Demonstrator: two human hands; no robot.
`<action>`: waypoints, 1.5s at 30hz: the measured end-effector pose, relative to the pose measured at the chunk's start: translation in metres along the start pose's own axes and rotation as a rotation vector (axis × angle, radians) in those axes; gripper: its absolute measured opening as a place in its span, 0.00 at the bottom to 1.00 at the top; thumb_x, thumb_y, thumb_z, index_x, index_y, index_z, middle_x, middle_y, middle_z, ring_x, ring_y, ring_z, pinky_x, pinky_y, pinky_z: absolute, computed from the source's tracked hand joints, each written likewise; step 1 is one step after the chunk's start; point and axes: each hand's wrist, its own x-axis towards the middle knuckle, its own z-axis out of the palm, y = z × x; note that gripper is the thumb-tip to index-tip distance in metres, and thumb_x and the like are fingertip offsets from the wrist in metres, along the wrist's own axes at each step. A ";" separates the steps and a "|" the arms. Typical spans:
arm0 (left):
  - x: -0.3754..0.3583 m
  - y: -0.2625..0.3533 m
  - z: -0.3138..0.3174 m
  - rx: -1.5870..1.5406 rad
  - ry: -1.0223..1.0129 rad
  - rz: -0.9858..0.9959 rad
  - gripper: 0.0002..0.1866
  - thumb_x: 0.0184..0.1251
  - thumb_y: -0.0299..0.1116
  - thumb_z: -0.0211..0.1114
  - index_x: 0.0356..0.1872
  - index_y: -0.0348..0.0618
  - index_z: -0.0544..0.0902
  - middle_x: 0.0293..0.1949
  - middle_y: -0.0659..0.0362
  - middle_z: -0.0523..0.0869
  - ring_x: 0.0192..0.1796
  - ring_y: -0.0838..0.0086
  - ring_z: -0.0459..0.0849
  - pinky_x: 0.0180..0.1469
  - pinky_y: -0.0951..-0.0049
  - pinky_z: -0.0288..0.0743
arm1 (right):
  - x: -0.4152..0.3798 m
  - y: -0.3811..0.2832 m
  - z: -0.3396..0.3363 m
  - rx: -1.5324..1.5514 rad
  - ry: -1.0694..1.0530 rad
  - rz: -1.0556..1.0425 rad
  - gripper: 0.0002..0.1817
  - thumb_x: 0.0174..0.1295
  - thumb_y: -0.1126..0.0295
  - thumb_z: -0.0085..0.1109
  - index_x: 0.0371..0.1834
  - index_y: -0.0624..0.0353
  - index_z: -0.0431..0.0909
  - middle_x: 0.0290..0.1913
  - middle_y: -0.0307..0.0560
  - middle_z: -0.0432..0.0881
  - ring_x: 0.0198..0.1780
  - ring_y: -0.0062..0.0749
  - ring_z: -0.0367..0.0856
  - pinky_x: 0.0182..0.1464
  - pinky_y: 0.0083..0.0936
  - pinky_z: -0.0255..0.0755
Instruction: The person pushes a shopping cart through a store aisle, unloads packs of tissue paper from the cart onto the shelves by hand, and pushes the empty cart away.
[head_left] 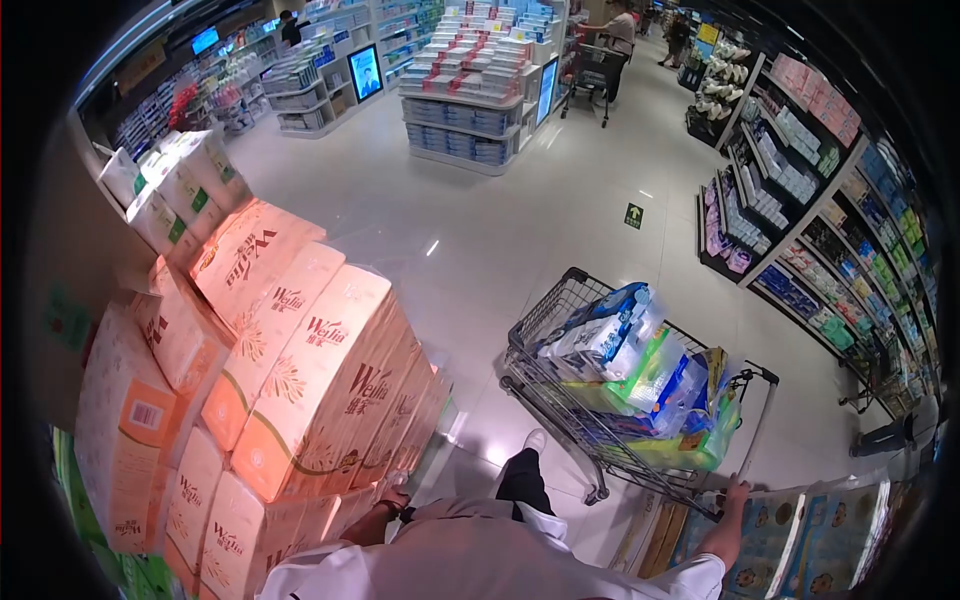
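Note:
My right hand (737, 492) is closed around the handle of a shopping cart (560, 400), which stands at an angle in front of me. Several plastic-wrapped packs lie in the cart: a blue and white pack (600, 335) at the far end, green and blue ones (665, 390) nearer the handle. Low beside a tall stack of orange Weilia tissue packs (320, 380) is my left hand (396, 497). It is at the stack's near side, and its fingers are too small and partly hidden to read.
Diaper-like packs (830, 540) stand close by my right arm. Stocked shelves (770, 170) line the right side. A display island (470, 110) stands ahead, and a person with another cart (597, 75) is farther up the tiled aisle (560, 220).

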 end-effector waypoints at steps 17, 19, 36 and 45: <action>0.106 0.201 0.056 -0.665 0.111 -0.362 0.17 0.68 0.40 0.72 0.53 0.44 0.87 0.41 0.59 0.91 0.41 0.74 0.87 0.43 0.72 0.80 | 0.159 -0.262 0.075 -0.367 0.049 -0.204 0.48 0.67 0.25 0.49 0.48 0.70 0.85 0.50 0.71 0.87 0.54 0.68 0.85 0.60 0.56 0.77; 0.108 0.228 0.058 -0.460 0.110 -0.419 0.21 0.65 0.48 0.72 0.53 0.47 0.90 0.47 0.53 0.94 0.51 0.65 0.92 0.57 0.67 0.83 | 0.169 -0.278 0.086 -0.389 0.044 -0.236 0.47 0.68 0.25 0.48 0.48 0.70 0.85 0.49 0.71 0.87 0.54 0.69 0.85 0.59 0.57 0.76; 0.126 0.279 0.090 -0.538 -0.151 -0.747 0.15 0.67 0.45 0.67 0.45 0.48 0.90 0.34 0.62 0.89 0.32 0.71 0.87 0.30 0.64 0.80 | 0.109 -0.442 0.247 -0.007 -0.194 -0.330 0.20 0.71 0.56 0.58 0.35 0.64 0.71 0.17 0.45 0.71 0.12 0.33 0.70 0.12 0.35 0.65; 0.234 0.307 0.056 -0.704 -0.005 -0.602 0.19 0.68 0.47 0.68 0.52 0.48 0.90 0.40 0.56 0.92 0.35 0.69 0.89 0.36 0.66 0.82 | 0.010 -0.568 0.330 0.184 -0.423 -0.278 0.09 0.67 0.68 0.54 0.35 0.60 0.66 0.18 0.42 0.68 0.12 0.31 0.69 0.12 0.33 0.67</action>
